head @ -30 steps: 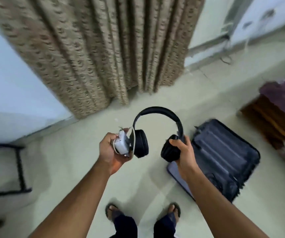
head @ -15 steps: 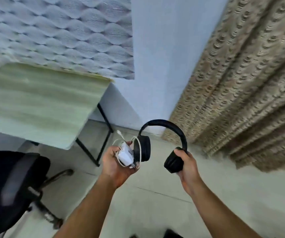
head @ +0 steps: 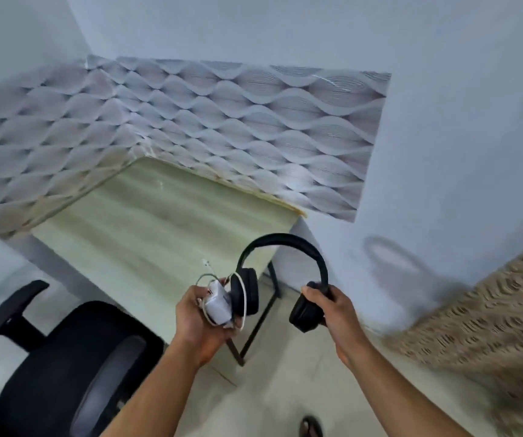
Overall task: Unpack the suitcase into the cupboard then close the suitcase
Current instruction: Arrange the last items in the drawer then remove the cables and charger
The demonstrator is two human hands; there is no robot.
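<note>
Headphones [head: 282, 247], black ones, are up in the air in front of us, held between both our hands. Our right hand [head: 332, 310] curls its fingers round the band just above the right ear pad. Our left hand [head: 200, 316] grips a small white charger [head: 217, 305] with its thin white cable [head: 244, 298] looped around it, and the left ear pad sits tight against the charger. One end of the cable sticks up past our fingers. Behind the headphones we see a pale wooden desk [head: 146, 222] pushed into the corner of the room, under a strip of wavy grey wallpaper [head: 222, 121]. The headphones hang over the desk's near right corner. A black office chair [head: 64, 367] stands at the desk's near left side. A patterned brown curtain [head: 490, 326] hangs on the right, blurry. One of our sandals [head: 310, 427] shows on the floor at the bottom
</note>
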